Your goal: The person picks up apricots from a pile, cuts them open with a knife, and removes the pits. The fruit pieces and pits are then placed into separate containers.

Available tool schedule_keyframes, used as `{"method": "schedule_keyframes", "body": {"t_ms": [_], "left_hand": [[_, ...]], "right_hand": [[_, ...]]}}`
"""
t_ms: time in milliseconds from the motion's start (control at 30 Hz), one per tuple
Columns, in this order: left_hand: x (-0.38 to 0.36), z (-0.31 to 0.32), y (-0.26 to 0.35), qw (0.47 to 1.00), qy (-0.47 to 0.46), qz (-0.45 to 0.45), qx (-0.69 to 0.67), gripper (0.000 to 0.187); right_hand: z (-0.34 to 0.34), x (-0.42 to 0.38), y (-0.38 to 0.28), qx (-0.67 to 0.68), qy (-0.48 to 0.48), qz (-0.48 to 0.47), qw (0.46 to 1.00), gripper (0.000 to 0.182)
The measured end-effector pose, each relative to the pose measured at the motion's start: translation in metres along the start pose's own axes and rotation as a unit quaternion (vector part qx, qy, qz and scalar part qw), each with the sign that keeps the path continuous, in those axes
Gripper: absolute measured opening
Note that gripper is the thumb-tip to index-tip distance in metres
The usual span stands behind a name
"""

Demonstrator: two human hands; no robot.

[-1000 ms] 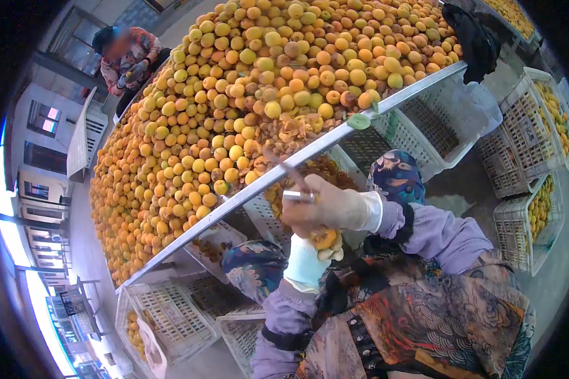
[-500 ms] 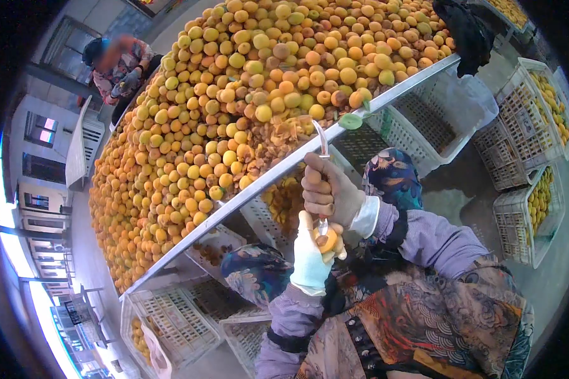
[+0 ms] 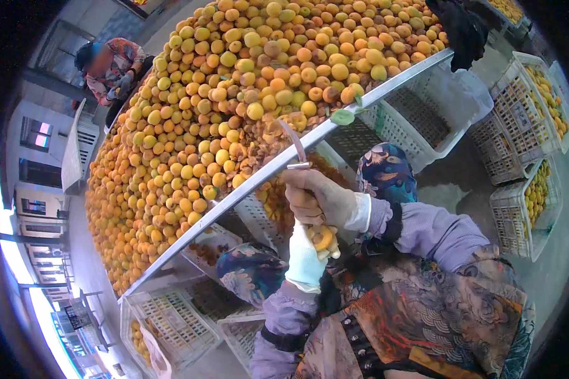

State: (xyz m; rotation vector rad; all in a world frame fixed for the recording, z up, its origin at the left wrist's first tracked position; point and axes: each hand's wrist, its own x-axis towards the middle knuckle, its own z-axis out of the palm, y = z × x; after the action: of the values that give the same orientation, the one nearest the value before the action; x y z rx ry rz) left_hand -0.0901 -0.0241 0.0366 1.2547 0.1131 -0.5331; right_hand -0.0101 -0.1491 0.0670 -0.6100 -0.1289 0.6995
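Note:
My left hand (image 3: 309, 251), in a white glove, is closed around a cut yellow-orange fruit (image 3: 322, 238) whose round opening faces up. Just above it, my right hand (image 3: 322, 197) is wrapped round the handle of a curved knife (image 3: 293, 140). The knife's blade rises toward the upper left, over the metal rail. Both hands are close together in front of my lap. A large heap of orange and yellow fruit (image 3: 189, 132) lies beyond the metal rail (image 3: 234, 198), with torn pieces of fruit near the blade.
White crates (image 3: 171, 316) stand below the rail at lower left. More crates (image 3: 521, 132) with fruit are stacked at right. A black cloth (image 3: 464, 35) hangs at the rail's upper end. Another person (image 3: 117, 66) sits beyond the heap at upper left.
My right hand and the knife have moved a little left and down, and the blade now leans more to the left. The fruit in my left hand shows its round opening more fully.

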Motion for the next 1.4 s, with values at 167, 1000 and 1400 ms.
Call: {"method": "schedule_keyframes", "body": {"t_ms": [167,1000,1400], "left_hand": [[0.006,0.011,0.001,0.973,0.102,-0.099,-0.18,0.032],[-0.001,0.023,-0.006,0.969,0.096,0.138,0.181,0.037],[-0.008,-0.003,0.002,0.99,0.003,0.029,-0.141,0.042]], "right_hand": [[-0.02,0.005,0.016,0.162,0.064,0.024,0.984,0.038],[-0.011,0.011,0.008,0.084,0.194,0.07,0.975,0.031],[-0.005,0.015,0.004,0.108,0.217,-0.012,0.97,0.035]]}}
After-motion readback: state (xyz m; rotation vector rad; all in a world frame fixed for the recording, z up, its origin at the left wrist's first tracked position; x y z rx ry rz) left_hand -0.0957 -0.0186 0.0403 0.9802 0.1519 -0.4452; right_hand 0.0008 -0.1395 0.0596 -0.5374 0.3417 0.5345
